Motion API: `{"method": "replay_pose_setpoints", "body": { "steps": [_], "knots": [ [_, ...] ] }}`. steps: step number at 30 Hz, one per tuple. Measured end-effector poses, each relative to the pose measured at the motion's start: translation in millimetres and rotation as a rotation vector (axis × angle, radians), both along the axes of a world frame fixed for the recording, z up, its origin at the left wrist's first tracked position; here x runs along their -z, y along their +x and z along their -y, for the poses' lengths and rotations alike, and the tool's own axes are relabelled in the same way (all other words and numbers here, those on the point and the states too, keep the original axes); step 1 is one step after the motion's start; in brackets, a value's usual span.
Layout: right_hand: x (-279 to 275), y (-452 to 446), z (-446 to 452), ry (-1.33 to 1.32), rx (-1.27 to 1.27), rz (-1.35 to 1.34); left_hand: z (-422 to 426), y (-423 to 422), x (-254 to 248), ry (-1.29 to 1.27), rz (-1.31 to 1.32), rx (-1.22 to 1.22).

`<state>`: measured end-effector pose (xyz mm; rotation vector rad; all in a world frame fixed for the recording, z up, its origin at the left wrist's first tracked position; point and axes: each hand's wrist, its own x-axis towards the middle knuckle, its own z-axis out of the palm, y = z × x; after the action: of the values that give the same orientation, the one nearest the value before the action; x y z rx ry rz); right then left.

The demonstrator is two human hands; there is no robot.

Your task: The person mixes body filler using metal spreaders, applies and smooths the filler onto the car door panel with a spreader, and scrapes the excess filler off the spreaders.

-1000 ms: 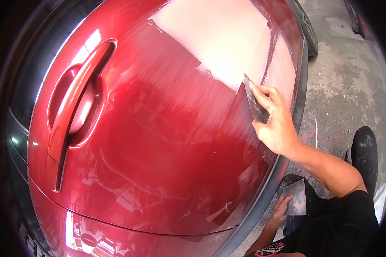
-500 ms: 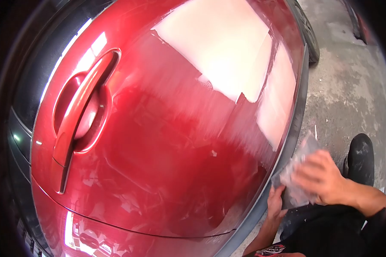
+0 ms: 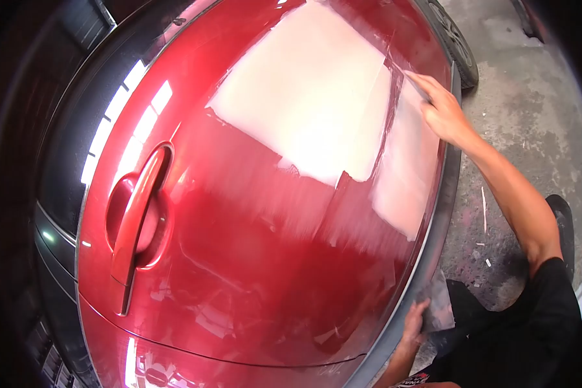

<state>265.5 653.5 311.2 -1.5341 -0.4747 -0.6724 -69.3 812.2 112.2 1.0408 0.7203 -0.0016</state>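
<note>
A red car door (image 3: 252,258) fills much of the view, with a large pale filler patch (image 3: 304,97) and a narrower pale strip (image 3: 407,168) beside it. My right hand (image 3: 447,115) reaches to the upper end of that strip. Its fingers are closed around a thin, dark-edged spreader (image 3: 418,88), mostly hidden by the hand and held against the panel. Low in the view, by the door's bottom edge, my left hand (image 3: 415,323) grips a smeared grey mixing board (image 3: 440,304).
A recessed door handle (image 3: 139,220) is on the left. Dark trim (image 3: 427,265) runs along the door's lower edge. At the top right is a wheel (image 3: 456,42). White scraps (image 3: 484,210) lie on the concrete floor (image 3: 517,116), near a dark shoe (image 3: 562,220).
My right hand has left the mixing board and moved up to the pale strip with the spreader. My left hand still holds the board low down. The camera view has shifted slightly.
</note>
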Motion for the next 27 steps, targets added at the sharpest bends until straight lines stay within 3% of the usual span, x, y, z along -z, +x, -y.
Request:
{"method": "replay_pose_setpoints", "body": {
  "steps": [2,8,27],
  "knots": [
    [-12.3,17.0,-8.7,0.011,-0.051,-0.112,-1.8,-24.1,52.7,-0.079,-0.063,0.035],
    [-9.0,35.7,-22.1,0.004,-0.062,-0.279,-5.0,-33.1,76.0,-0.171,-0.06,0.034],
    [3.4,18.6,-42.5,0.086,-0.073,-0.08,-8.0,-33.3,74.5,-0.242,-0.022,0.091]
  ]
}}
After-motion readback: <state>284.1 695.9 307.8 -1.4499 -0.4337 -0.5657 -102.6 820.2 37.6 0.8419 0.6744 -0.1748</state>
